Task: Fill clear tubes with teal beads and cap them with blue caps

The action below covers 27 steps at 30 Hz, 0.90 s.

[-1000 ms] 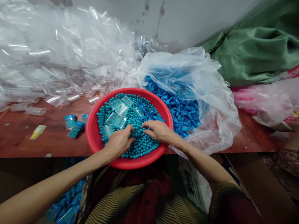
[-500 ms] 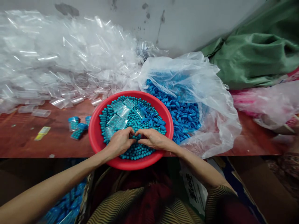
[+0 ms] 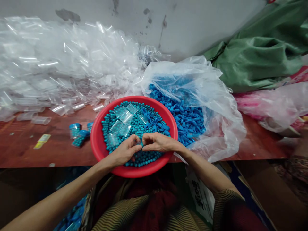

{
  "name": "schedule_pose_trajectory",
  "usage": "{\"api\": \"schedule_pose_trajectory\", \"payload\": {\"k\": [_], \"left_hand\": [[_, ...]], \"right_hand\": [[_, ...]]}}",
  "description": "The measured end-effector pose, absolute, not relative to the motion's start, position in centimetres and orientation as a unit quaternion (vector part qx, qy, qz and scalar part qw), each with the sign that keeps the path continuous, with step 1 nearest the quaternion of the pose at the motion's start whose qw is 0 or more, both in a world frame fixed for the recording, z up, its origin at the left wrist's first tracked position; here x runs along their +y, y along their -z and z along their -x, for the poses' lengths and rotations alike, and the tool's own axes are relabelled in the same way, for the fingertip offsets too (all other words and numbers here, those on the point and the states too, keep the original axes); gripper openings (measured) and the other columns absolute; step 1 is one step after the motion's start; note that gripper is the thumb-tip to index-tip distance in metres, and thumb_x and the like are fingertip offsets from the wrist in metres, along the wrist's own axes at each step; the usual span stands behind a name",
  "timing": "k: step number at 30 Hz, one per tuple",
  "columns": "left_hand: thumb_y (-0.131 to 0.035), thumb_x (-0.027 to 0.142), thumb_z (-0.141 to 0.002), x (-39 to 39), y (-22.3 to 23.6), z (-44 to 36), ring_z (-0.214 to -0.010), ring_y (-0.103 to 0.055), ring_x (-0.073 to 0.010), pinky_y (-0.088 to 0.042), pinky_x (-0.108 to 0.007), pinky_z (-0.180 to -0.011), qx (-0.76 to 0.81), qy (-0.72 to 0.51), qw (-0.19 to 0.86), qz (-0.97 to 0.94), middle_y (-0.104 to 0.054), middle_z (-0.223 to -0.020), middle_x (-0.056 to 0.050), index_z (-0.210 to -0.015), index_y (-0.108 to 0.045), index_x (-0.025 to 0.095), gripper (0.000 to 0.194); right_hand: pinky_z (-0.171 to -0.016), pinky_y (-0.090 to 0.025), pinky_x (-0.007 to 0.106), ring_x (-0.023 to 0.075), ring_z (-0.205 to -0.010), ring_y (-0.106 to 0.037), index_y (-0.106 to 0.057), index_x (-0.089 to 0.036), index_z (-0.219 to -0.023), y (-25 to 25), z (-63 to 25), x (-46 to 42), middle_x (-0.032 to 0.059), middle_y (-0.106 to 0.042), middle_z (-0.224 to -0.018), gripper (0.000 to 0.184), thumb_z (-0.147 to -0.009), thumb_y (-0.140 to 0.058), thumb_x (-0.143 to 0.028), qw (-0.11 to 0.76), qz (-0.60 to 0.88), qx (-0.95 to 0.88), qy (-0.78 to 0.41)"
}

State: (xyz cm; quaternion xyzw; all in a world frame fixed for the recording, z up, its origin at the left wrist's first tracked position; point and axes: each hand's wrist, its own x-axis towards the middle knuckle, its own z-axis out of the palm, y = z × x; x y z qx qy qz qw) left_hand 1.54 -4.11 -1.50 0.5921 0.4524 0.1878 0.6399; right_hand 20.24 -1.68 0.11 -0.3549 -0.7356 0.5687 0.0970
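Both hands are close together over a red basin full of small turquoise beads. My left hand is closed, thumb against fingers, around what looks like a clear plastic tube, mostly hidden under the fingers. Facing it, my right hand is curled with thumb and fingertips pinched at the tube's end; what lies between them is hidden. Several flat clear tubes rest on the beads beyond my left hand. A little heap of blue plastic caps lies on the beads beyond my right hand.
Behind and left, a big pile of clear tubes covers the red tabletop. Bead-filled containers with blue caps stand left of the basin. An opened plastic bag of blue caps adjoins it on the right.
My hands were touching at the fingertips; a small gap shows between them now. My left hand has turned slightly, and its clear tube shows more. The view has shifted a little.
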Motion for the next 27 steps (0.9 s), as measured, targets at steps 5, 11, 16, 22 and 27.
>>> {"api": "schedule_pose_trajectory", "payload": {"k": [5, 11, 16, 22, 27], "left_hand": [[-0.053, 0.042, -0.075, -3.9, 1.3, -1.3, -0.049, -0.04, -0.0066, -0.036, -0.018, -0.043, 0.457, -0.17, 0.68, -0.548, -0.045, -0.063, 0.007, -0.086, -0.037, 0.021, 0.029], [-0.062, 0.042, -0.069, -3.5, 0.8, -1.2, -0.06, -0.055, -0.0097, -0.039, -0.021, -0.051, 0.462, -0.226, 0.711, -0.479, -0.063, -0.079, 0.0, -0.094, -0.041, 0.02, 0.04], [-0.063, 0.043, -0.068, -3.7, 0.4, -1.1, -0.057, -0.056, -0.0091, -0.037, -0.019, -0.048, 0.451, -0.248, 0.732, -0.446, -0.064, -0.077, -0.001, -0.093, -0.043, 0.019, 0.04], [-0.059, 0.037, -0.071, -3.5, 0.8, -1.3, -0.055, -0.054, -0.0087, -0.038, -0.018, -0.045, 0.471, -0.268, 0.693, -0.475, -0.057, -0.073, 0.003, -0.095, -0.042, 0.02, 0.034], [-0.053, 0.03, -0.076, -3.6, 1.1, -1.6, -0.053, -0.046, -0.0059, -0.037, -0.017, -0.042, 0.492, -0.303, 0.641, -0.505, -0.049, -0.078, 0.004, -0.092, -0.041, 0.02, 0.022]], "right_hand": [[-0.053, -0.034, 0.02, 0.0086, -0.057, -0.043, -0.05, -0.018, -0.071, -1.5, -21.4, -1.0, -0.0059, -0.047, -0.061, 0.012, -0.08, -0.058, -0.021, -0.013, 0.368, -0.802, -0.471], [-0.069, -0.039, 0.03, 0.0214, -0.089, -0.054, -0.06, -0.017, -0.1, 0.3, -21.1, 2.0, 0.0104, -0.058, -0.101, 0.02, -0.09, -0.043, -0.019, -0.053, 0.49, -0.868, -0.068], [-0.076, -0.04, 0.04, 0.0299, -0.097, -0.052, -0.065, -0.015, -0.09, 1.9, -20.1, 3.7, 0.0165, -0.06, -0.1, 0.028, -0.092, -0.038, -0.019, -0.095, 0.466, -0.879, 0.021], [-0.089, -0.042, 0.038, 0.0239, -0.102, -0.057, -0.058, -0.014, -0.114, 0.1, -20.3, 1.7, 0.0128, -0.064, -0.109, 0.029, -0.093, -0.041, -0.025, 0.085, 0.488, -0.855, -0.151], [-0.089, -0.045, 0.032, 0.0173, -0.098, -0.061, -0.057, -0.02, -0.118, -0.4, -19.6, -1.1, 0.0057, -0.066, -0.104, 0.031, -0.09, -0.042, -0.021, 0.204, 0.395, -0.816, -0.369]]}}
